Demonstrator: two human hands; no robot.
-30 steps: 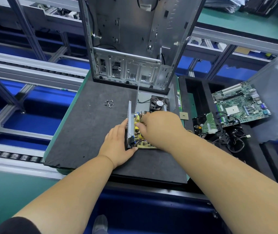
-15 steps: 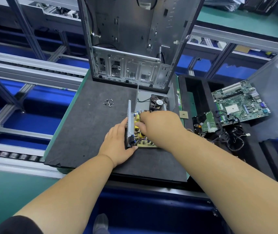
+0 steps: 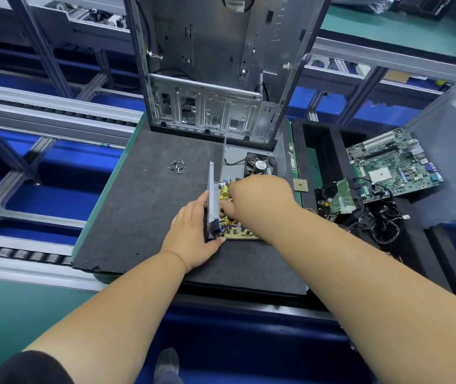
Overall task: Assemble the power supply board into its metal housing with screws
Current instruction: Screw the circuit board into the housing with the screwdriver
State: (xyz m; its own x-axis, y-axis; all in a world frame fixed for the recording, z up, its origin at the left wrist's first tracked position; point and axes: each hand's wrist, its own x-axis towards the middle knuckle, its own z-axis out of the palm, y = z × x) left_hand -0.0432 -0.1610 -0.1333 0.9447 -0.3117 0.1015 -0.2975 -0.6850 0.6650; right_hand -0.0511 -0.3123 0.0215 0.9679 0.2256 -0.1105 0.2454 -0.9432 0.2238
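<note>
The yellow power supply board (image 3: 237, 231) lies inside its grey metal housing (image 3: 212, 200) on the black foam mat (image 3: 143, 206). My left hand (image 3: 193, 231) holds the housing's upright left wall, thumb at its near corner. Over the board, my right hand (image 3: 257, 200) has its fingers curled down among the components; what they pinch is hidden. A black fan (image 3: 258, 165) sits at the far end of the housing. Several loose screws (image 3: 177, 166) lie on the mat, left of the housing.
An open grey computer case (image 3: 215, 79) stands upright at the mat's far edge. To the right, a black tray (image 3: 329, 167) holds a green motherboard (image 3: 393, 164), a small board and tangled cables. Conveyor rails run along the left.
Both hands stay on the housing and board; my right hand has shifted very slightly. Nothing else has moved.
</note>
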